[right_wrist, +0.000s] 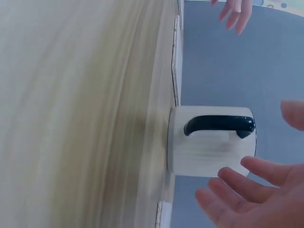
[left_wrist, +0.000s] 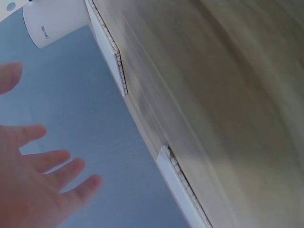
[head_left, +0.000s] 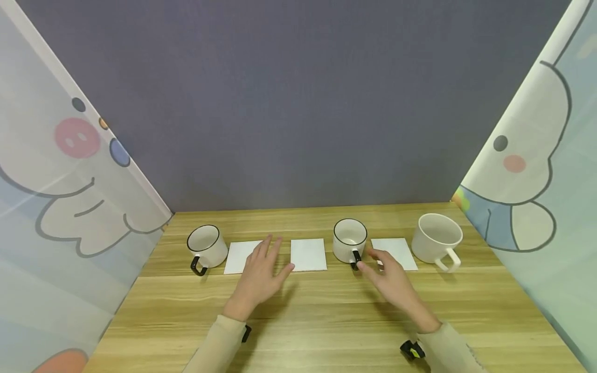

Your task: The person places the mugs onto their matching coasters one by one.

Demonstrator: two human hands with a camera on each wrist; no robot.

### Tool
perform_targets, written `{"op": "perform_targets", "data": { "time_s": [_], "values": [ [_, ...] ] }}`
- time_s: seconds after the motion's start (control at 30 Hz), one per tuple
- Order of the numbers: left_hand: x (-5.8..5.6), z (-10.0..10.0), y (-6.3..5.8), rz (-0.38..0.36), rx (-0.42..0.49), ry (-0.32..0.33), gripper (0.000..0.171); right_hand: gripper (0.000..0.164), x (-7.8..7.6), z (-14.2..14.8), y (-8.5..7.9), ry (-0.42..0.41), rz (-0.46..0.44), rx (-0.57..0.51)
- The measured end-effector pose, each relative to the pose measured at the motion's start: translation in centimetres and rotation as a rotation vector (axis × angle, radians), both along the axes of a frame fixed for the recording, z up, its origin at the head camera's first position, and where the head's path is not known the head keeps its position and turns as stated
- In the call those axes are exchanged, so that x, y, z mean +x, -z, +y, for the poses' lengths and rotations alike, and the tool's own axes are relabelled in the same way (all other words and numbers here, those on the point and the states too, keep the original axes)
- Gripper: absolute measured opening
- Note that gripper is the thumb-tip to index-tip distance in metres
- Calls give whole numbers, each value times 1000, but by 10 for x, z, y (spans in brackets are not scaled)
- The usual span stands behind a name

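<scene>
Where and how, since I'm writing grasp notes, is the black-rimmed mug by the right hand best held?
Probably by the black handle, coming from the near side, slightly right: the mug stands upright, its looped handle juts out toward the near side, and the right hand is close by it.

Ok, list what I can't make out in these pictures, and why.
- Head view: part of the left square, covered by the left hand.
- Head view: part of the right square, behind the right hand.
- Left wrist view: the print on a mug, too small to read; the top edge cuts that mug off.
- Right wrist view: most of the left hand, cut off by the top edge.
</scene>
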State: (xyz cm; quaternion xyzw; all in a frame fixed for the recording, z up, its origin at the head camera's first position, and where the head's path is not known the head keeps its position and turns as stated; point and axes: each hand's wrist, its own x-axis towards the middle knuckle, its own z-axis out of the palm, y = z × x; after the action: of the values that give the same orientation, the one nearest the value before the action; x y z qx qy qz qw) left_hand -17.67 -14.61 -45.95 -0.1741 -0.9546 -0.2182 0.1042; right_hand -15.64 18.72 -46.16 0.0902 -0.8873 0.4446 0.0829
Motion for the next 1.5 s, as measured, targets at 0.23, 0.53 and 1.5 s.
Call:
{"op": "perform_targets", "data": {
  "time_s": [0.23,0.53,1.5],
  "values": [
    [-5,-2,5,-18,52,24,72,43,-2,-6,3,41,-84,-125],
    [-11,-1,2,-65,78,55,73,38,-8,-11,6,44,-120,-167],
    [-45,10,3,-242,92,72,67,31,-21,-23,11,4,-303,-557]
  ]
}}
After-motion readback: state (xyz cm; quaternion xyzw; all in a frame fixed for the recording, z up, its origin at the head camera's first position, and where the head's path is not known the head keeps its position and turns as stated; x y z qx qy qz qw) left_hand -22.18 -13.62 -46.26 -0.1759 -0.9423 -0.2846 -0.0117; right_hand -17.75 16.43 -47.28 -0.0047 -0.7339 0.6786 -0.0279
